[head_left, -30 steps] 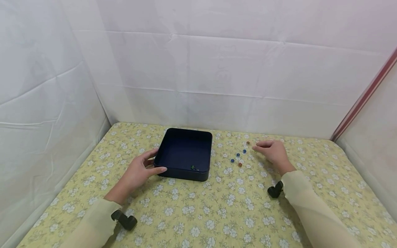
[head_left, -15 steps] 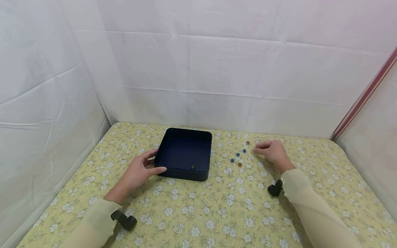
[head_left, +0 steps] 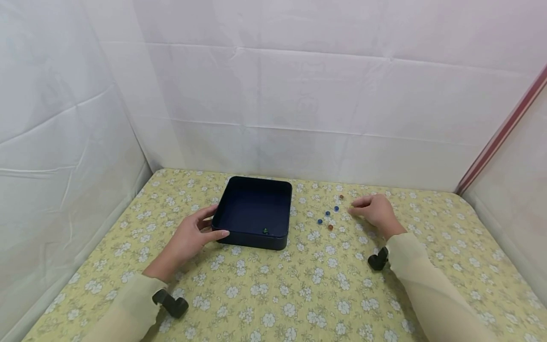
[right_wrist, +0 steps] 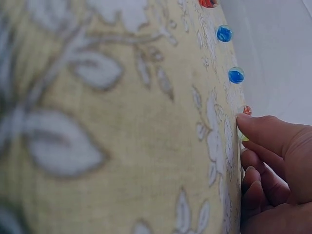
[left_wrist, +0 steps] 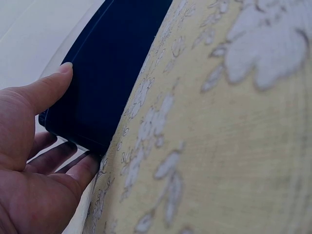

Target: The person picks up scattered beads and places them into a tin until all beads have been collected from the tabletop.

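A dark navy square tray (head_left: 252, 241) lies left of the middle of the table, with green marbles (head_left: 265, 231) inside by its front wall. My left hand (head_left: 194, 233) grips its near left corner, thumb on the front wall and fingers at the side. On the right, my right hand (head_left: 373, 209) is low on the cloth, thumb and fingertips pinched together. Between them a yellowish-green bit of a marble (right_wrist: 245, 138) peeks out in the right wrist view; the rest is hidden. Blue marbles (head_left: 336, 208) and orange-red marbles (head_left: 330, 227) lie just left of this hand.
A yellow flowered cloth (head_left: 278, 289) covers the table. White sheets (head_left: 273, 95) hang behind it and at both sides. Each wrist carries a small black camera mount (head_left: 378, 259).
My right hand stays nearly in place, its fingertips drawing slightly closer to the cloth. In the tray, a glint beside the green marbles has gone. My left hand has not moved.
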The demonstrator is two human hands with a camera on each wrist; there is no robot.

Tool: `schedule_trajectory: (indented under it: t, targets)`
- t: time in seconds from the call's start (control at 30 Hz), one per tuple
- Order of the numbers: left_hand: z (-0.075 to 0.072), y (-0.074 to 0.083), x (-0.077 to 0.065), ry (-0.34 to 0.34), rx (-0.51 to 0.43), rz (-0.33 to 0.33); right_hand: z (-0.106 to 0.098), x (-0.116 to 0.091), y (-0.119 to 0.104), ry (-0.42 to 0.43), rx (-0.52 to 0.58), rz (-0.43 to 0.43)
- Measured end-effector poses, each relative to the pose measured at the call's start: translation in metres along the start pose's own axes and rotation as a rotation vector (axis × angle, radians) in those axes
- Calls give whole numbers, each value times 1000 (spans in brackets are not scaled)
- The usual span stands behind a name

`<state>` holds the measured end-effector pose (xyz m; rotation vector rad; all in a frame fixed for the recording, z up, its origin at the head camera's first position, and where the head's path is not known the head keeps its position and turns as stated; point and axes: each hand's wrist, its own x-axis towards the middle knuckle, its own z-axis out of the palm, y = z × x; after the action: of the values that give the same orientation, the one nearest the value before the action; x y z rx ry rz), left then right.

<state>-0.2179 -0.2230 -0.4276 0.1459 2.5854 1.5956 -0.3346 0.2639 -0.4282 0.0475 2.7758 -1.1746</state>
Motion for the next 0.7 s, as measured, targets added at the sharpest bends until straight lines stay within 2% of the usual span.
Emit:
schedule_trajectory:
  t: [0.7]
  targets:
    - [0, -1, 0, 2, 7, 7, 1, 2, 0, 4, -17, -3]
